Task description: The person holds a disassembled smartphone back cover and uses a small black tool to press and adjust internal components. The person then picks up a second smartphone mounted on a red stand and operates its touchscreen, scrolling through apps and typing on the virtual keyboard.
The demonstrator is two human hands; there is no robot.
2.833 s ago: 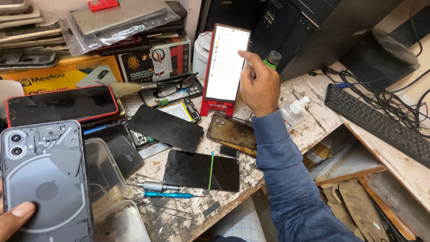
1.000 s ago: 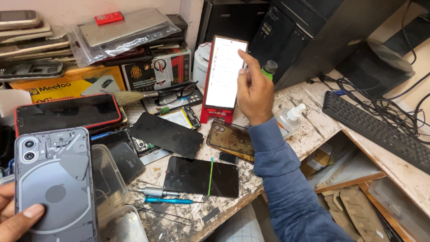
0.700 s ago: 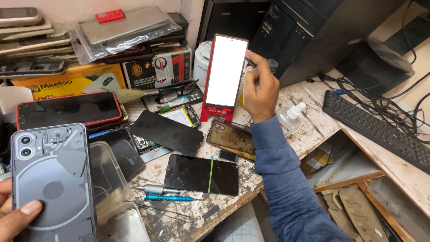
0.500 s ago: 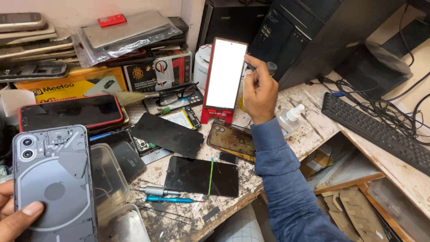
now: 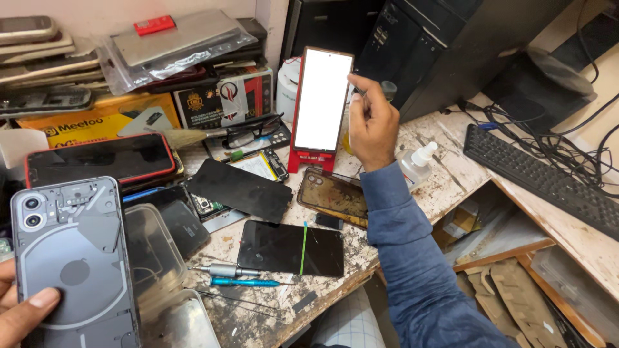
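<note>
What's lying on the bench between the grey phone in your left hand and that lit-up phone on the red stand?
In the head view, between the grey phone and lit phone: a black screen panel and small parts.

Black keyboard [image 5: 548,177] off to my right on the surface [image 5: 445,161], with tangled cables [image 5: 548,125] behind it. Dark computer tower [image 5: 445,45] at the back. Small clear spray bottle [image 5: 416,164] near the edge of the surface. Amber phone case [image 5: 332,193] lies flat beside a small black chip [image 5: 329,221]. Black screen panel with a green line [image 5: 290,248] lies in front of me; another black panel [image 5: 238,189] sits behind it. Silver screwdriver [image 5: 222,270] lies just beside a blue pen tool [image 5: 244,281]. Red-cased phone [image 5: 100,158] lies face up to the left. Eyeglasses [image 5: 251,132] rest by printed boxes [image 5: 219,96]. Bagged parts [image 5: 174,42] are stacked on top.
</note>
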